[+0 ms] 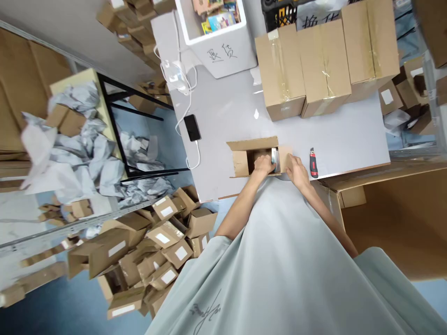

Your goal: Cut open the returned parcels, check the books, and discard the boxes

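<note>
A small cardboard box (240, 163) lies with its flaps spread near the table's front edge. My left hand (264, 164) reaches into it, fingers curled against a narrow whitish item (275, 159) at the box's right end. The fingertips are partly hidden, and I cannot make out what the item is. At the right flap (284, 158), my right hand (296, 171) is closed on the flap's outer edge. A red and black box cutter (313, 163) lies on the table just right of my right hand.
On the white table (226, 111), a phone (192, 127) is plugged into a white cable. A white foam box (226, 51) and taped cartons (323, 70) stand at the back. Opened boxes (167, 237) pile up at lower left; a large open carton (394, 218) is at right.
</note>
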A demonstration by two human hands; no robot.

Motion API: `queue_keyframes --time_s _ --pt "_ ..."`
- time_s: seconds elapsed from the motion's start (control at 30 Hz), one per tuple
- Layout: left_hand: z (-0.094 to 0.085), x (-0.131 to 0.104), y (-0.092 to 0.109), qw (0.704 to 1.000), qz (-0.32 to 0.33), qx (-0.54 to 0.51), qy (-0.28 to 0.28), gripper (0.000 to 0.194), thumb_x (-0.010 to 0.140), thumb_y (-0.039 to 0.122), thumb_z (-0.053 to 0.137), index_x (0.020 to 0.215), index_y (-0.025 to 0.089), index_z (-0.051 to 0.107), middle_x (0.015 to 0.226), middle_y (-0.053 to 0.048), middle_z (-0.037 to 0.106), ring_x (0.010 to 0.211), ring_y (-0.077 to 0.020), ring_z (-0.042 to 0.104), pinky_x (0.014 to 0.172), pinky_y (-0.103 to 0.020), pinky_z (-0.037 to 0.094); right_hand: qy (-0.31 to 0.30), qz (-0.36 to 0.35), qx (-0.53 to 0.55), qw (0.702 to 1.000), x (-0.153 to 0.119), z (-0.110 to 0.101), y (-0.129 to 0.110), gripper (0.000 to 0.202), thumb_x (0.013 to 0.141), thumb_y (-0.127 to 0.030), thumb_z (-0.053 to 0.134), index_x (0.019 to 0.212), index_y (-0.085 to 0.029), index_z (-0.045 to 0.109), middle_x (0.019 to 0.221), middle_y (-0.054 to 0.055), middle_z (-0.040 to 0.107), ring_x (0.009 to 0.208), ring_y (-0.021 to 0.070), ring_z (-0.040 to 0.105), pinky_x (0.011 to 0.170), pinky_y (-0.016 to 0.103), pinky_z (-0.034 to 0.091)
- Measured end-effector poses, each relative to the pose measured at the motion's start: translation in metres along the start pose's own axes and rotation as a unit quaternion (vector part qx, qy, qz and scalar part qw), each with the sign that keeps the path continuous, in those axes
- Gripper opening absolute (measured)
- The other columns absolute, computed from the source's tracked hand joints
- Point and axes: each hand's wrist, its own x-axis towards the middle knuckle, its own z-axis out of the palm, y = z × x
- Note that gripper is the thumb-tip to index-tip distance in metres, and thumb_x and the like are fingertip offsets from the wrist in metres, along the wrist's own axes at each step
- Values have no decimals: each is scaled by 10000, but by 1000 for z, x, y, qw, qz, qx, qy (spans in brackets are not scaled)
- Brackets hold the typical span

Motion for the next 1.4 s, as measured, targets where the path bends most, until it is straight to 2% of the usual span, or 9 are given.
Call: queue_keyframes --time_s 0.23,0.37,0.5,0.67,0.87,0.97,1.1,1.2,1.4 --pt "-13 -8 -2 999 -29 2 21 396 983 358 824 1278 99 870 1284 -265 850 1294 -380 815 1034 -370 653 -6 -9 -6 1000 -1 3 -2 684 1054 -255 583 1730 -170 519 1605 244 629 1263 406 774 1119 584 642" --pt "-24 -40 -20 997 -44 -1 65 418 1029 456 756 1219 106 883 1262 -271 851 1265 -418 816 1024 -424 647 -16 -15 33 999 3 7 -3 686 1043 -288 628 1718 -208 535 1573 217 666 1172 359 802 1082 545 655" --pt "-41 -77 -47 987 -34 -56 150 242 1003 366 764 1112 186 885 1104 -157 893 1125 -370 846 949 -392 626 -8 14 122 992 13 14 -8 755 983 -315 710 1704 -186 529 1400 168 773 963 276 807 1058 505 655" --pt "-61 -112 -80 949 -11 -189 253 79 899 286 846 942 221 856 931 -51 884 883 -280 837 816 -338 588 8 61 161 985 25 9 -23 787 940 -361 716 1671 -122 548 1095 115 811 886 293 783 945 495 665" --pt "-66 -134 -107 883 58 -297 358 117 857 236 842 974 236 851 948 -24 882 831 -235 832 804 -323 627 132 -50 138 980 18 -29 -60 621 1047 -488 606 1591 -192 649 1405 204 736 1031 303 765 927 491 677" --pt "-66 -138 -115 852 87 -334 394 148 849 228 826 995 241 849 959 -19 879 811 -219 824 806 -324 656 49 -87 144 985 17 -35 -82 714 1024 -533 710 1664 -236 599 1372 157 766 951 266 770 900 450 684" --pt "-65 -143 -124 818 114 -377 419 157 856 261 800 1007 242 839 943 -16 863 793 -205 806 777 -320 674 -102 -111 30 988 32 -18 -105 512 926 -227 766 1437 -226 789 1337 146 810 989 292 803 1030 474 645" --pt "-64 -149 -131 793 141 -407 431 170 865 291 780 1014 231 836 947 -27 853 784 -196 796 765 -321 679 -107 -103 4 989 50 0 -124 315 996 -151 614 1186 -215 857 1215 141 860 1134 349 812 1074 483 614" --pt "-62 -161 -147 740 215 -412 486 139 895 274 748 1015 236 806 976 -23 847 729 -165 772 748 -314 691 -102 -128 71 984 61 5 -159 194 1035 -353 713 1126 -241 842 1156 110 891 1154 348 826 1024 448 651"
